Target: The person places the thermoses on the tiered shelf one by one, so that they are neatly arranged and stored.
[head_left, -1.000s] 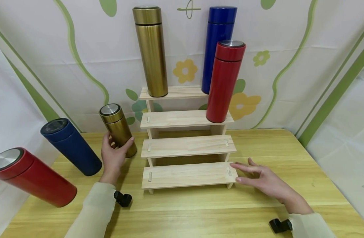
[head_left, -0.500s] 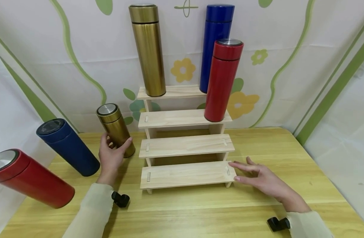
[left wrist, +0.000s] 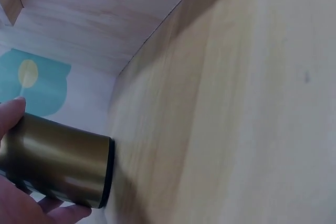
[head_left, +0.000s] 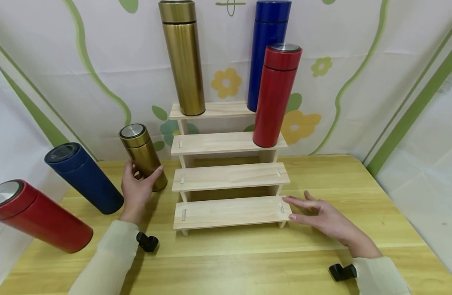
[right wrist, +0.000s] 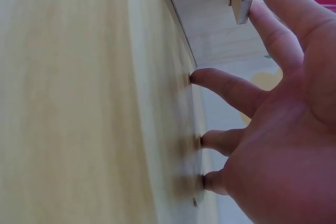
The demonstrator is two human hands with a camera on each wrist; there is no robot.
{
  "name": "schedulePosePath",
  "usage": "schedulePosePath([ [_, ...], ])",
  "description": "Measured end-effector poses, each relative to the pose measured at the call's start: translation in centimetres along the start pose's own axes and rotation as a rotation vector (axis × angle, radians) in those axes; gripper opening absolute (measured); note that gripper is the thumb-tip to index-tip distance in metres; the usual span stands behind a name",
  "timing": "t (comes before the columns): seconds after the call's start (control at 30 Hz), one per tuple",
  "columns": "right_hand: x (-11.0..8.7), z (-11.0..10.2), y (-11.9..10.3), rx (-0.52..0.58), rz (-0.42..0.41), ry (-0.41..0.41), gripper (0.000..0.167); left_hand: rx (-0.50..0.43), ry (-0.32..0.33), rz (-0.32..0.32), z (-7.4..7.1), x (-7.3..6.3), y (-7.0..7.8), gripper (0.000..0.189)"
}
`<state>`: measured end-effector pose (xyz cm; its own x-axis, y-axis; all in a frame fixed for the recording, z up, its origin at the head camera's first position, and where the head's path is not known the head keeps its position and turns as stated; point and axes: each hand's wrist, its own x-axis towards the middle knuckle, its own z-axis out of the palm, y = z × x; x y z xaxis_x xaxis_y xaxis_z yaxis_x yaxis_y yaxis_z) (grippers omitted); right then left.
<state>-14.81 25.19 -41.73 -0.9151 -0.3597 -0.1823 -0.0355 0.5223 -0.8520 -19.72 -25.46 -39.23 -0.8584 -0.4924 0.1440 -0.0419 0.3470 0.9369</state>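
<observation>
In the head view my left hand [head_left: 136, 190] grips a small gold thermos [head_left: 144, 157] with a steel-topped lid, left of a stepped wooden shelf [head_left: 231, 212]. The left wrist view shows fingers and thumb round the gold thermos [left wrist: 63, 161], its dark base right at the tabletop. My right hand [head_left: 327, 217] lies with spread fingers at the right end of the lowest step. In the right wrist view the thumb and forefinger of the right hand [right wrist: 283, 108] touch the step's end, while the other fingertips rest on the tabletop.
A tall gold thermos [head_left: 184, 61] and a blue thermos [head_left: 268, 49] stand on the top step. One step lower, at the right, is a red thermos [head_left: 277, 98]. Left of my left hand stand a dark blue thermos [head_left: 87, 180] and another red thermos [head_left: 45, 219].
The head view has shifted slightly, so everything sits a little left and higher in the picture. Both hands keep their places on the gold thermos and the shelf end.
</observation>
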Motion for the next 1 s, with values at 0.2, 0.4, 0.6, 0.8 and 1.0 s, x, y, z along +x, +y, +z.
schedulePosePath([
  [0.2, 0.1, 0.0, -0.2, 0.002, 0.0, -0.001, 0.049, -0.007, 0.029, 0.039, -0.4, -0.3, 1.2, 0.073],
  [0.4, 0.2, -0.1, -0.1, 0.0, -0.019, 0.0, 0.049, -0.01, 0.017, 0.093, -0.9, -0.9, 3.4, 0.071],
  [0.6, 0.2, 0.0, 0.0, -0.001, -0.025, -0.009, 0.049, 0.016, -0.008, 0.159, -1.4, -2.0, 5.9, 0.071],
  [0.8, 0.1, -0.1, 0.3, 0.004, -0.036, -0.007, 0.049, 0.034, -0.008, 0.189, -1.7, -2.7, 8.4, 0.07],
  [1.0, 0.1, -0.1, 0.3, 0.012, -0.032, -0.008, 0.049, 0.032, 0.003, 0.201, -1.8, -3.3, 10.3, 0.068],
])
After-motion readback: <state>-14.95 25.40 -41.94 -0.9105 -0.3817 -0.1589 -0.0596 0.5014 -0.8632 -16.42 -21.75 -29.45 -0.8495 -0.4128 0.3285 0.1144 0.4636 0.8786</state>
